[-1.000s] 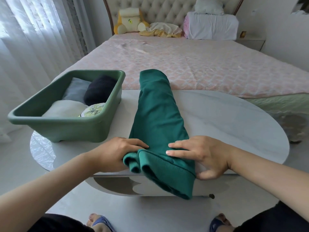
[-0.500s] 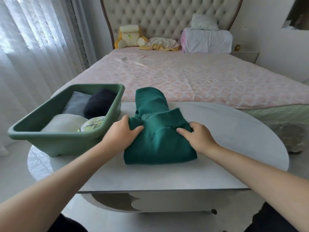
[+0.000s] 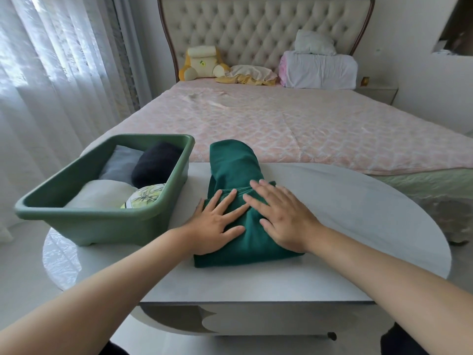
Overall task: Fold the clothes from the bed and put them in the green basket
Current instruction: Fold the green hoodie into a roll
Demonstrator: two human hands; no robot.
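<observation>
A dark green garment (image 3: 231, 166) lies folded on the white oval table (image 3: 358, 213), its far end still stretched toward the bed. My left hand (image 3: 217, 222) rests flat on the fold's left side, fingers spread. My right hand (image 3: 280, 216) presses flat on the fold's right side, fingers apart. Neither hand grips the cloth. The green basket (image 3: 102, 226) stands on the table to the left, holding a grey, a black, a white and a leaf-print folded piece.
The bed (image 3: 294, 124) with a pink quilted cover lies beyond the table. By the headboard are a yellow plush toy (image 3: 199, 64), a crumpled cloth (image 3: 248, 74) and white pillows (image 3: 318, 69). Curtains (image 3: 51, 73) hang at the left.
The near end of the green garment was lifted from the table's edge and folded forward over itself. Both hands then let go and now lie flat on the fold.
</observation>
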